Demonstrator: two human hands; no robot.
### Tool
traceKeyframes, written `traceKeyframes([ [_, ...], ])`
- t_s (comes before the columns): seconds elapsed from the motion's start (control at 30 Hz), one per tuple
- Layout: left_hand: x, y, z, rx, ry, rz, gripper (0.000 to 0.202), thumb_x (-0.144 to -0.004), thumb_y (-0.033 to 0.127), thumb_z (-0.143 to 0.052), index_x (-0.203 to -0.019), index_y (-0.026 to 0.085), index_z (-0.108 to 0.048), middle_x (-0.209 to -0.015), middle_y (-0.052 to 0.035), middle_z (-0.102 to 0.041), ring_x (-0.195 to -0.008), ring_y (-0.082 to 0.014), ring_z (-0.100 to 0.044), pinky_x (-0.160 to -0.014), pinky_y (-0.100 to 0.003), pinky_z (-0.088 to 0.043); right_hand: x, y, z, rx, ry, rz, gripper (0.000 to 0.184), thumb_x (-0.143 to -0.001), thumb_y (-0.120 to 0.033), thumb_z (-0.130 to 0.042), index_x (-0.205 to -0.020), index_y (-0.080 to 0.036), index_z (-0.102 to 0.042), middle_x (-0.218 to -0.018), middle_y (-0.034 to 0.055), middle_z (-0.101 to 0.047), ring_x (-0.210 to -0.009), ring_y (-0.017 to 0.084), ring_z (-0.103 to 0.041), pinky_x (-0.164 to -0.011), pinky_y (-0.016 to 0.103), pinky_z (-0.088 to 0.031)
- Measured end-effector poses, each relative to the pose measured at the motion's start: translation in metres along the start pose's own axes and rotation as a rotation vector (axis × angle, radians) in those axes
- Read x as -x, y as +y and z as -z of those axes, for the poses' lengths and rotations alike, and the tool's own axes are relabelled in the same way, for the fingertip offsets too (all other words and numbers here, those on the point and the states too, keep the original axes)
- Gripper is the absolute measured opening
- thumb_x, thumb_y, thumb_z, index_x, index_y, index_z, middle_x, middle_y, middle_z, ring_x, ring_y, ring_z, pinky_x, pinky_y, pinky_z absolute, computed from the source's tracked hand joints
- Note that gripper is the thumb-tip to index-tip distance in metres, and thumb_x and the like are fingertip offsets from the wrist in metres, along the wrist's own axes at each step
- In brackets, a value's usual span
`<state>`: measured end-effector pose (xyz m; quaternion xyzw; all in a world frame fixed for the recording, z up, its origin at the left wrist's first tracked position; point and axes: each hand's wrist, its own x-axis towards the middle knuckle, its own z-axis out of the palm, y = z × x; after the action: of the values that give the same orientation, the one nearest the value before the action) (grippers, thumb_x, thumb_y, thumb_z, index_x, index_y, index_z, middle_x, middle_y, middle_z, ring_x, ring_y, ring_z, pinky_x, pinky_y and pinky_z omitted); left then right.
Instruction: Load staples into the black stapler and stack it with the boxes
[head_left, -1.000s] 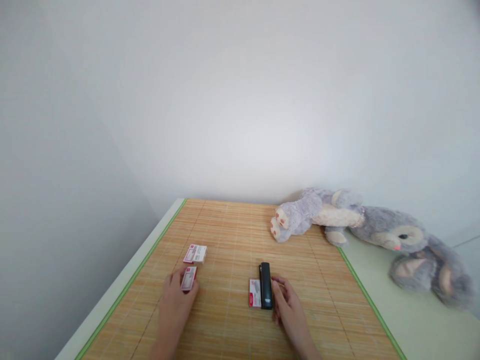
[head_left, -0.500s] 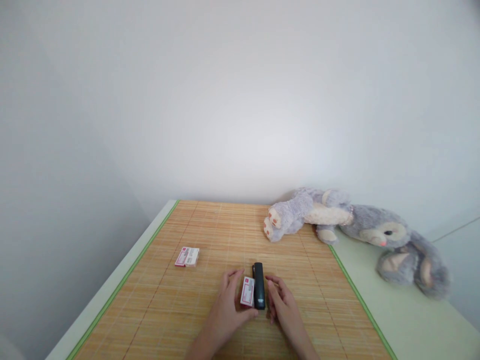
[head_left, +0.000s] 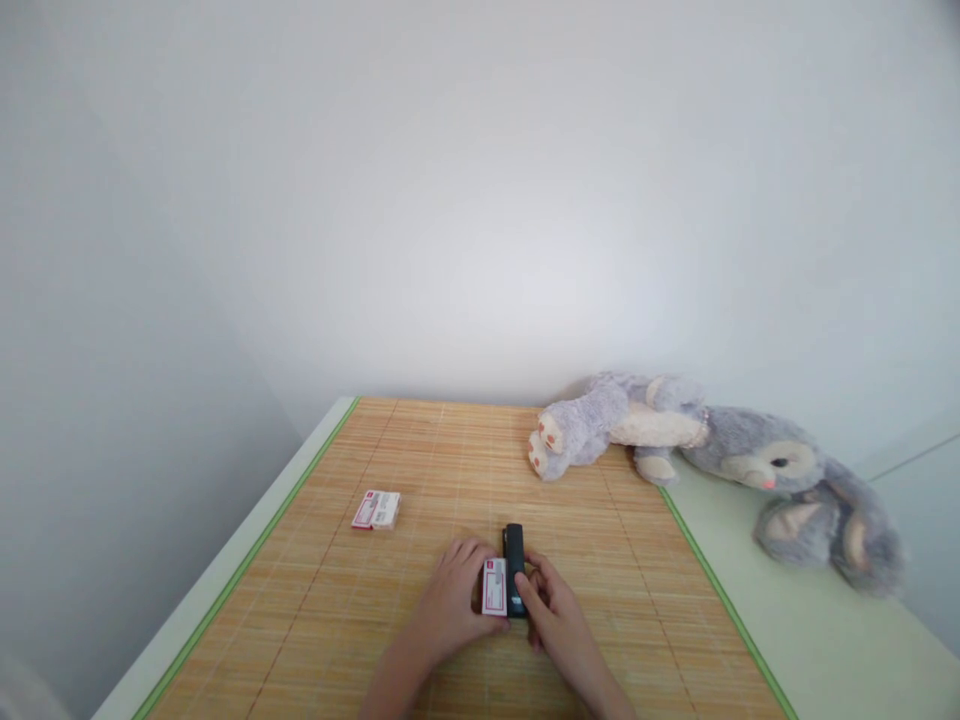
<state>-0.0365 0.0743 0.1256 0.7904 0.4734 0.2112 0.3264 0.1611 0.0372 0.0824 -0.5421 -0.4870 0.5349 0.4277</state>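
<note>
A black stapler lies lengthwise on the bamboo mat, its far end pointing toward the wall. Flush against its left side is a small white box with a pink border. My left hand curls around that box, fingers at its far corner and thumb along its near edge. From the right, my right hand grips the stapler, thumb on its top near edge and fingers against its side. Farther left on the mat lie similar small white-and-pink boxes, side by side.
The bamboo mat with green edging covers most of the pale table. A grey plush rabbit stretches across the back right, partly on the mat. Behind the table stands a white wall.
My right hand has moved left from beside the stapler and taken hold of it. My left hand has closed in on the box, which now sits straighter against the stapler.
</note>
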Motion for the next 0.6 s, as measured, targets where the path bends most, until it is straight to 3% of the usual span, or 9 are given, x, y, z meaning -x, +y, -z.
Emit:
traceKeyframes([
  [0.1, 0.007, -0.016, 0.016, -0.012, 0.094, 0.014, 0.089, -0.06, 0.054, -0.089, -0.14, 0.033, -0.055, -0.144, -0.0084, -0.054, -0.134, -0.0344, -0.049, -0.111, -0.045, -0.041, 0.001, -0.004, 0.001, -0.011, 0.008, -0.013, 0.062, -0.093, -0.068, -0.056, -0.136, -0.024, -0.051, -0.074, -0.0078, -0.048, -0.04, 0.006, -0.043, -0.034, 0.019, -0.036],
  [0.2, 0.013, -0.05, 0.057, -0.084, 0.398, 0.084, 0.055, -0.089, 0.049, -0.063, -0.14, 0.032, -0.053, -0.146, -0.0068, -0.052, -0.139, -0.0292, -0.045, -0.119, -0.047, -0.033, 0.002, -0.008, 0.003, -0.03, 0.016, -0.011, 0.065, -0.091, -0.07, -0.058, -0.136, -0.024, -0.051, -0.073, -0.0082, -0.047, -0.039, 0.006, -0.042, -0.034, 0.019, -0.037],
  [0.3, 0.017, -0.097, 0.1, -0.188, 0.516, 0.149, 0.053, -0.092, 0.034, -0.05, -0.145, 0.028, -0.049, -0.148, -0.0078, -0.053, -0.141, -0.0291, -0.043, -0.121, -0.052, -0.027, 0.001, -0.007, 0.005, -0.045, 0.009, 0.002, 0.064, -0.091, -0.069, -0.059, -0.136, -0.024, -0.05, -0.073, -0.0088, -0.046, -0.038, 0.005, -0.043, -0.034, 0.019, -0.038],
  [0.4, 0.022, -0.138, 0.127, -0.346, 0.423, 0.252, 0.063, -0.084, 0.026, -0.053, -0.147, 0.03, -0.048, -0.149, -0.0047, -0.055, -0.139, -0.0297, -0.045, -0.117, -0.051, -0.032, -0.001, -0.003, 0.007, -0.057, -0.017, 0.005, 0.063, -0.092, -0.067, -0.059, -0.136, -0.024, -0.049, -0.072, -0.0101, -0.043, -0.037, 0.005, -0.042, -0.033, 0.019, -0.038],
  [0.47, 0.026, -0.154, 0.135, -0.373, 0.367, 0.277, 0.064, -0.078, 0.025, -0.059, -0.141, 0.029, -0.054, -0.143, -0.0053, -0.061, -0.132, -0.0307, -0.051, -0.114, -0.049, -0.035, -0.002, 0.0, 0.007, -0.063, -0.034, 0.007, 0.062, -0.093, -0.065, -0.06, -0.137, -0.024, -0.048, -0.072, -0.0105, -0.042, -0.037, 0.005, -0.042, -0.033, 0.018, -0.038],
  [0.6, 0.036, -0.153, 0.14, -0.375, 0.416, 0.283, 0.058, -0.071, 0.03, -0.067, -0.128, 0.019, -0.06, -0.129, -0.0112, -0.066, -0.121, -0.0334, -0.057, -0.109, -0.051, -0.038, -0.002, 0.004, 0.007, -0.071, -0.034, 0.021, 0.06, -0.094, -0.063, -0.061, -0.139, -0.026, -0.047, -0.074, -0.0097, -0.044, -0.04, 0.005, -0.042, -0.034, 0.018, -0.038],
])
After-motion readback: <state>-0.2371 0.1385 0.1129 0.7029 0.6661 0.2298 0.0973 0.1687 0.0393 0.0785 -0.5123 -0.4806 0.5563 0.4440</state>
